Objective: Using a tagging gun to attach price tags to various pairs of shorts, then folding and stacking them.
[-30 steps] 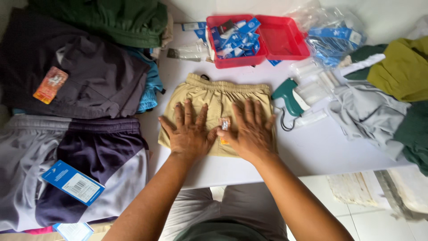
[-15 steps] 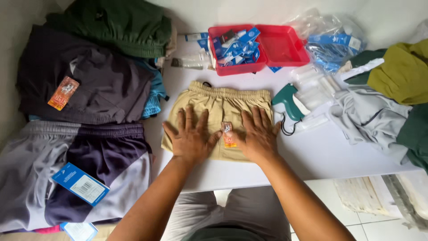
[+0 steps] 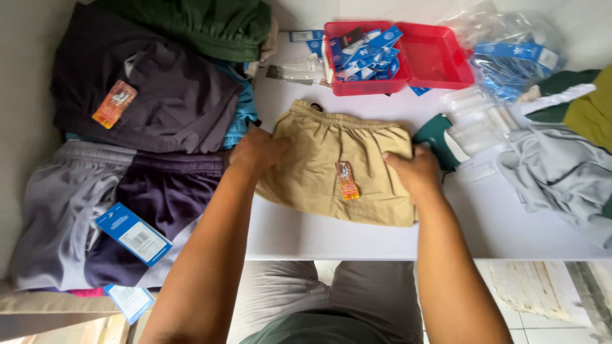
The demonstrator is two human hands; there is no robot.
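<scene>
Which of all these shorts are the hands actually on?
The tan shorts on the white table: left hand and right hand grip their sides. The dark grey and purple-grey pairs lie untouched.

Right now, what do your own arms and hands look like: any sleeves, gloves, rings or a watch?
Both arms are bare from above the elbow down, with no sleeve in view. The left hand and the right hand wear no gloves. I see no watch, band or ring, though the fingers are partly hidden. Below are grey trousers and a dark green top.
</scene>
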